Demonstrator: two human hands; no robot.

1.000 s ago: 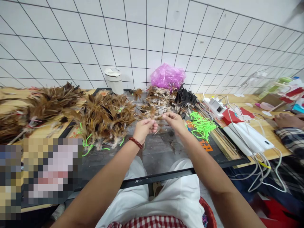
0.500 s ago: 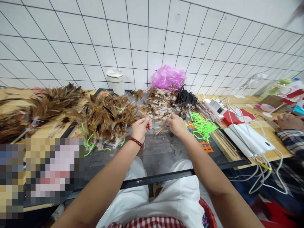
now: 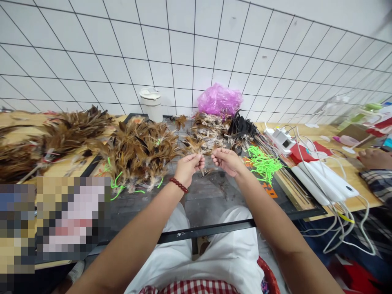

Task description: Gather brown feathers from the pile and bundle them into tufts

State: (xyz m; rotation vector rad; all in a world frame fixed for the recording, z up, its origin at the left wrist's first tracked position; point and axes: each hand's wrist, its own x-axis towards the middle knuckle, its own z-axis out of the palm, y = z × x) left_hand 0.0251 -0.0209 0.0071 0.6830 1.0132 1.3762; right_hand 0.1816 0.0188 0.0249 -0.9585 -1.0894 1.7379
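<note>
Brown feather heap (image 3: 137,151) on counter (image 3: 18,120), left. Left hand (image 3: 190,167): grip pinched on small feather (image 3: 202,170), held above dark mat (image 3: 208,200), mid-counter. Right hand (image 3: 228,160) just beside: grip narrow, fingers curled, contents unclear. Green cords (image 3: 263,163) further right.

Brown feathers (image 3: 137,151); neon-green strings (image 3: 263,163); pink bag (image 3: 219,100); dark-red bead bracelet (image 3: 179,185).

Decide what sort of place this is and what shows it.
Probably a small craft workshop making feather goods: heaps of brown feathers on a dark work mat, a tangle of neon green cords, and a feather tuft pinched in the left hand.
</note>
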